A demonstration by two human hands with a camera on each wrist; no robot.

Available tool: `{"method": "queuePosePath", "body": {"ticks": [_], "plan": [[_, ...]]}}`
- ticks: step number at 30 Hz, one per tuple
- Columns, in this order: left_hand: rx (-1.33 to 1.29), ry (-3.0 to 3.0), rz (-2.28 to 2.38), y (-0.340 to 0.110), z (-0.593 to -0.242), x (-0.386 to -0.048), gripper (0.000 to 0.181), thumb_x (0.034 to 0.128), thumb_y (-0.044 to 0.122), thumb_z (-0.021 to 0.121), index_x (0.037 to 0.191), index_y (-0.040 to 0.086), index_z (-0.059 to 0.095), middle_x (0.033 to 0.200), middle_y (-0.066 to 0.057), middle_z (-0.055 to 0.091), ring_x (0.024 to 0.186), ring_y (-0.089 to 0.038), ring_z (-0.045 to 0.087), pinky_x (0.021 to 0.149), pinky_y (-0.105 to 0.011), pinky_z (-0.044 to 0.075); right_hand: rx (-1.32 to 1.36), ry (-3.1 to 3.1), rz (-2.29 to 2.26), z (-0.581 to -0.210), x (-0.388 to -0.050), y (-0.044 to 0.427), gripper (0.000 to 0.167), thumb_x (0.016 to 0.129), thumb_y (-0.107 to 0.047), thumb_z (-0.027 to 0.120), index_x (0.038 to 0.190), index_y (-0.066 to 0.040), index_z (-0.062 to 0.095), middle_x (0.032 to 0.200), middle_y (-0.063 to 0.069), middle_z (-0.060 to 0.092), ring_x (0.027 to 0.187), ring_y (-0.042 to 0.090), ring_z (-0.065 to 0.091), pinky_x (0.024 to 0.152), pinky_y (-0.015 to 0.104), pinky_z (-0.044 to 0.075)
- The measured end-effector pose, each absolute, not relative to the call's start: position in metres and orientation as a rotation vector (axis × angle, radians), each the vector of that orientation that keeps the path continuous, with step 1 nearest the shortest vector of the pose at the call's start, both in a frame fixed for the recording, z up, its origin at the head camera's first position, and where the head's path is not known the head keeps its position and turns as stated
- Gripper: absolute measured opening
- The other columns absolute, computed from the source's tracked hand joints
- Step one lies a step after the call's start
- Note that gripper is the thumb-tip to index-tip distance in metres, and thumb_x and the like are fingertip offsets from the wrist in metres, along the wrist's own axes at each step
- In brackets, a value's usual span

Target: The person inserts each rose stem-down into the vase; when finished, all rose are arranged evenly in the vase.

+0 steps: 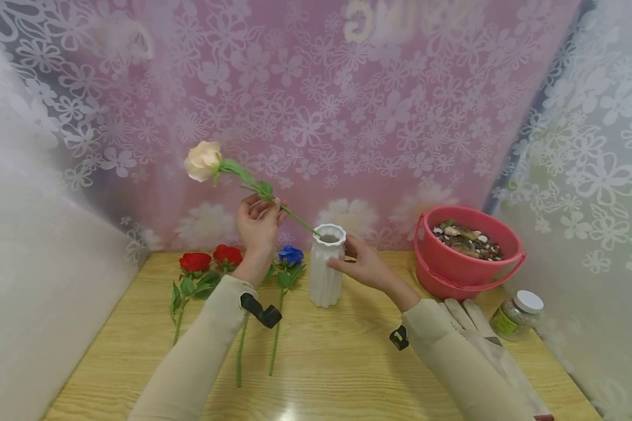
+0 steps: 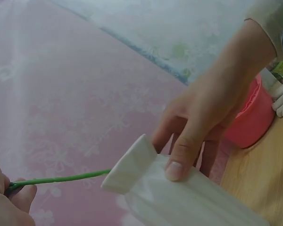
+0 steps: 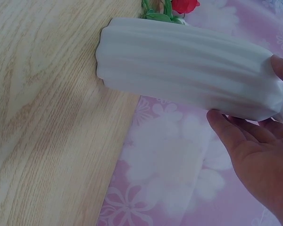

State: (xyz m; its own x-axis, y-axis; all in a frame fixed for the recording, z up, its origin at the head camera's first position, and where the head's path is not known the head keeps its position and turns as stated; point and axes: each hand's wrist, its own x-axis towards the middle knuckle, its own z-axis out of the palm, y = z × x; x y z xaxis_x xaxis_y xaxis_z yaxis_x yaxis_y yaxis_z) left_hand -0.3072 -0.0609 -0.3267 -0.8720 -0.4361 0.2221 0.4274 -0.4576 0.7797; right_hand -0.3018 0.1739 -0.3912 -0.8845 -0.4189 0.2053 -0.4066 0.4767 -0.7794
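Observation:
A cream rose [image 1: 203,161] slants down to the right, its green stem [image 1: 301,221] pinched by my left hand [image 1: 259,225]. The stem's lower end is at the mouth of a white fluted vase [image 1: 326,275]. In the left wrist view, the stem [image 2: 70,178] meets the rim of the vase [image 2: 179,188], and the end itself is hidden. My right hand [image 1: 368,266] holds the vase near its top, thumb in front and fingers behind; the right wrist view shows this hand [image 3: 259,160] around the upper part of the vase [image 3: 188,68].
Two red roses [image 1: 195,262] and a blue rose [image 1: 291,255] lie on the wooden table [image 1: 347,374] at left and centre. On the right stand a pink bucket [image 1: 460,266] of pebbles and shells and a lidded jar [image 1: 516,316], with pale gloves [image 1: 484,345] near my right sleeve.

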Motion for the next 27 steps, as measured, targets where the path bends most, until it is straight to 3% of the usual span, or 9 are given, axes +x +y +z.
{"method": "queuePosePath", "body": {"ticks": [6,10,14,18,24,27], "plan": [[-0.075,-1.392,-2.267,-0.047,-0.331,-0.304,0.026,0.092,-0.01,0.072,0.111,0.003,0.061,0.085,-0.002,0.07,0.077,-0.017,0.077,0.073,-0.026,0.066,-0.739,2.679,-1.416,-0.391,-0.302,0.173,0.07,0.1,-0.031,0.076,0.16,-0.019,0.043,0.152,0.013,0.059,0.141,0.036,0.057,0.109,0.05,0.056],[-0.18,-1.559,-2.115,-0.038,-0.335,-0.302,0.026,0.0909,-0.01,0.07,0.116,-0.002,0.064,0.094,-0.017,0.075,0.08,-0.018,0.077,0.08,-0.026,0.065,-0.73,2.686,-1.411,-0.391,-0.302,0.173,0.071,0.1,-0.033,0.075,0.161,-0.021,0.041,0.152,0.013,0.059,0.141,0.036,0.057,0.109,0.05,0.057],[-0.253,-1.726,-1.982,-0.033,-0.34,-0.303,0.028,0.0919,-0.009,0.068,0.12,-0.006,0.066,0.103,-0.029,0.075,0.086,-0.03,0.078,0.084,-0.022,0.062,-0.728,2.688,-1.415,-0.392,-0.303,0.173,0.071,0.1,-0.034,0.075,0.161,-0.022,0.041,0.152,0.012,0.058,0.142,0.036,0.057,0.109,0.05,0.056],[-0.274,-1.841,-1.947,-0.03,-0.347,-0.303,0.028,0.0937,-0.005,0.068,0.121,-0.004,0.067,0.104,-0.028,0.075,0.093,-0.04,0.077,0.086,-0.025,0.063,-0.736,2.676,-1.426,-0.393,-0.303,0.173,0.072,0.1,-0.033,0.075,0.162,-0.021,0.04,0.154,0.012,0.056,0.143,0.036,0.056,0.108,0.049,0.057],[-0.266,-1.919,-1.841,-0.028,-0.354,-0.307,0.027,0.0909,-0.004,0.069,0.118,-0.004,0.071,0.099,-0.025,0.078,0.097,-0.036,0.077,0.093,-0.033,0.062,-0.739,2.673,-1.443,-0.393,-0.302,0.173,0.072,0.1,-0.03,0.075,0.162,-0.02,0.04,0.154,0.013,0.056,0.142,0.037,0.056,0.108,0.049,0.057],[-0.272,-1.965,-1.801,-0.028,-0.355,-0.306,0.027,0.09,-0.004,0.069,0.117,-0.004,0.072,0.099,-0.025,0.078,0.096,-0.036,0.076,0.089,-0.031,0.061,-0.732,2.671,-1.441,-0.393,-0.302,0.173,0.072,0.1,-0.03,0.075,0.163,-0.02,0.039,0.155,0.013,0.055,0.143,0.036,0.056,0.109,0.049,0.057]]}}
